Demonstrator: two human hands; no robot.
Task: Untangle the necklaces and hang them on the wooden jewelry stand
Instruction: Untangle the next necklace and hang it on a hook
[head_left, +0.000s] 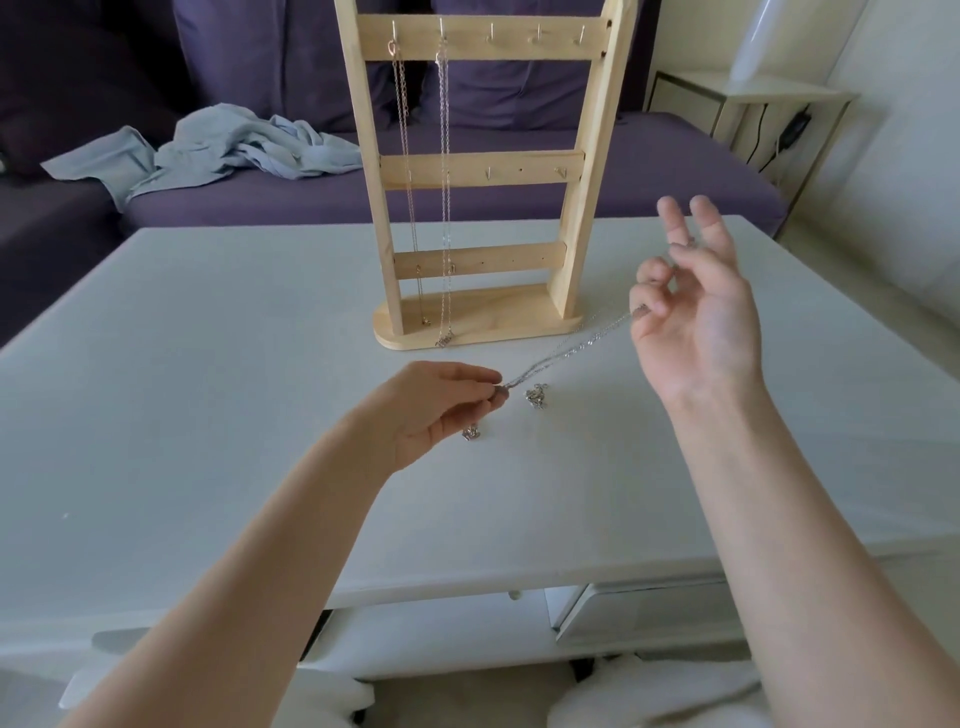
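A wooden jewelry stand (480, 171) rises at the back middle of the white table (208, 415). Two necklaces hang from its top-left hooks: a gold-toned chain (408, 171) and a silver chain (444, 208) reaching the base. A thin silver necklace (566, 349) stretches taut between my hands above the table. My left hand (441, 405) pinches its lower end in front of the stand. My right hand (696, 306), raised palm-up to the right, pinches the upper end between thumb and finger. A small clump of chain (536, 395) and a pendant bit (470, 432) lie on the table beneath.
A purple sofa (467, 192) sits behind the table with a crumpled light-blue cloth (218, 150) on it. A white side table (748, 98) with a cable stands at the back right. A drawer (644, 613) shows under the table's front edge.
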